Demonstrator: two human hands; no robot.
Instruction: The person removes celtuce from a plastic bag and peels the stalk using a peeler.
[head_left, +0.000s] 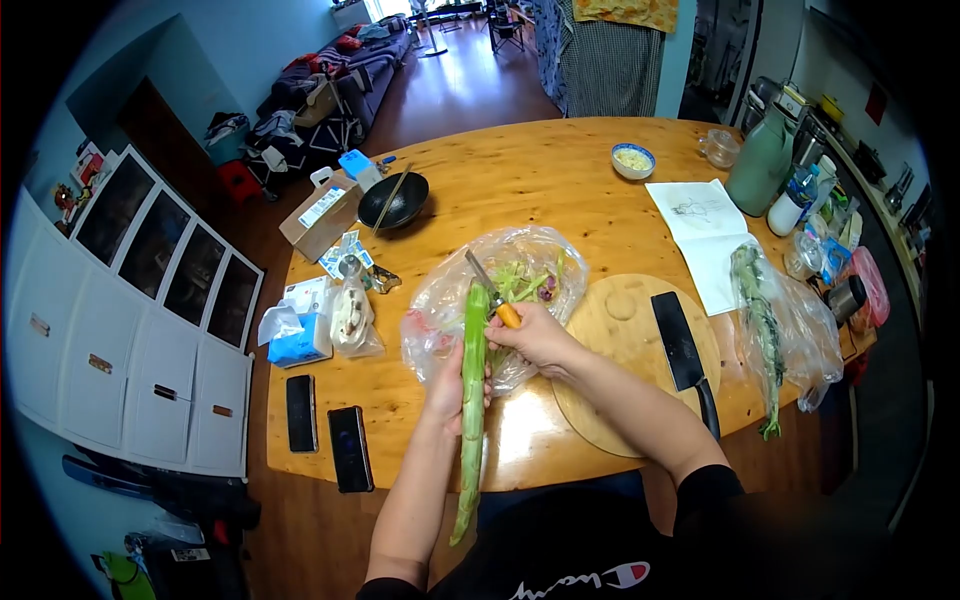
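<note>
My left hand (446,393) is wrapped round a long, pale green celtuce stem (472,410), which stands lengthwise in front of me with its narrow end toward my body. In my right hand (542,340) is a small peeling knife (509,316) with a yellow-brown handle. Its blade points up and left across the stem's far end, and my fingers rest close to the stem. Beneath both hands a clear plastic bag (430,290) lies spread out, with green peelings (520,280) on it.
To the right, a round cutting board (590,390) carries a black cleaver (680,342). Beyond it lie an open notebook (708,260) and another bagged celtuce (768,330). Two phones (350,448), tissues (300,340) and a black bowl (398,203) are on the left.
</note>
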